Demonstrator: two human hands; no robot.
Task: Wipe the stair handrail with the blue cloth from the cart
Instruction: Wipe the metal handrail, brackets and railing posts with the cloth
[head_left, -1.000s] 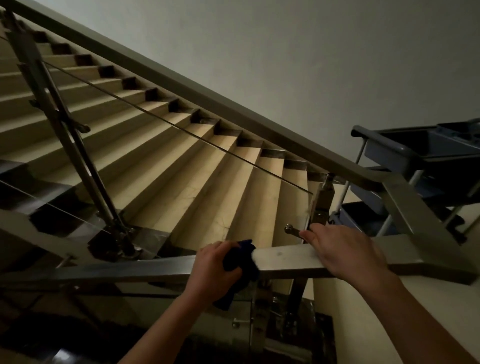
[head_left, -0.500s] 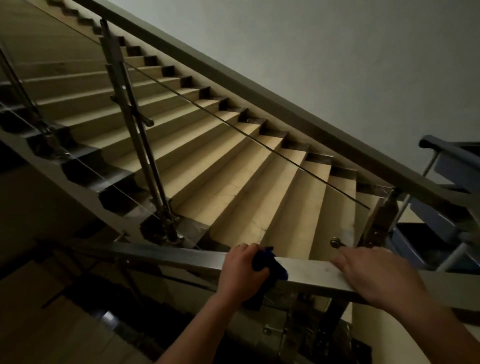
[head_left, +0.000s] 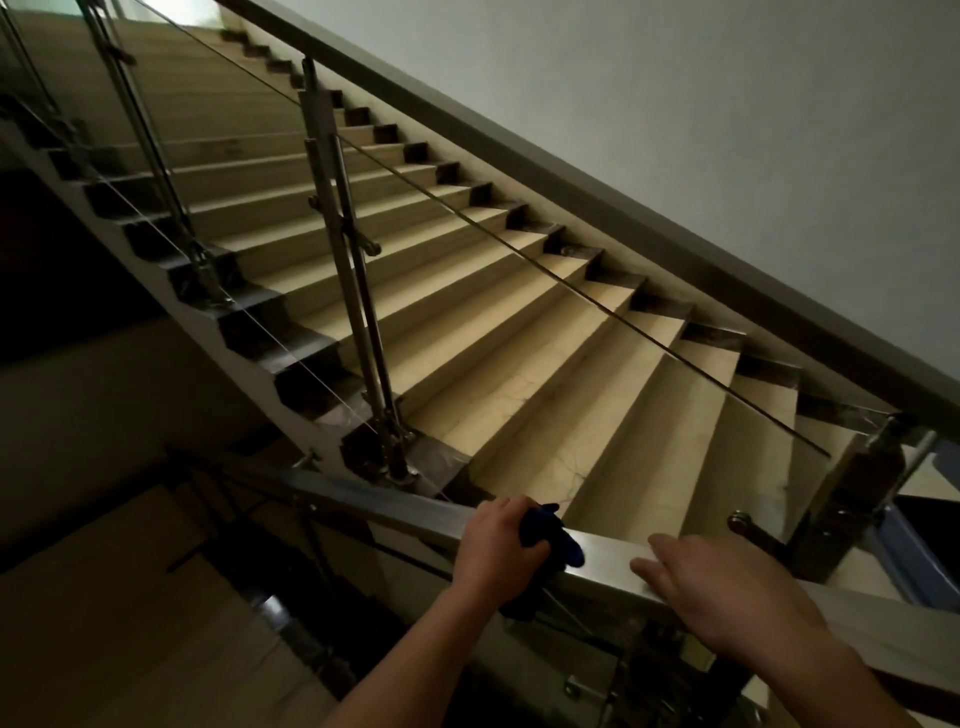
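Observation:
A flat steel handrail (head_left: 363, 496) crosses the lower part of the head view, running from the left down to the right. My left hand (head_left: 496, 551) is closed around the rail with the dark blue cloth (head_left: 553, 538) bunched under its fingers and pressed on the rail's top. My right hand (head_left: 727, 597) lies flat on the rail to the right of the cloth, fingers spread, holding nothing.
Beige stairs (head_left: 519, 364) climb to the upper left behind glass panels and steel posts (head_left: 343, 249). A second sloping rail (head_left: 571, 176) runs along the white wall. A corner of the blue cart (head_left: 914, 551) shows at the right edge. Below the rail is a dark stairwell drop.
The view has swung left, pushing the cart almost out of frame. My left hand has slid the cloth leftward along the rail, and my right hand has followed it.

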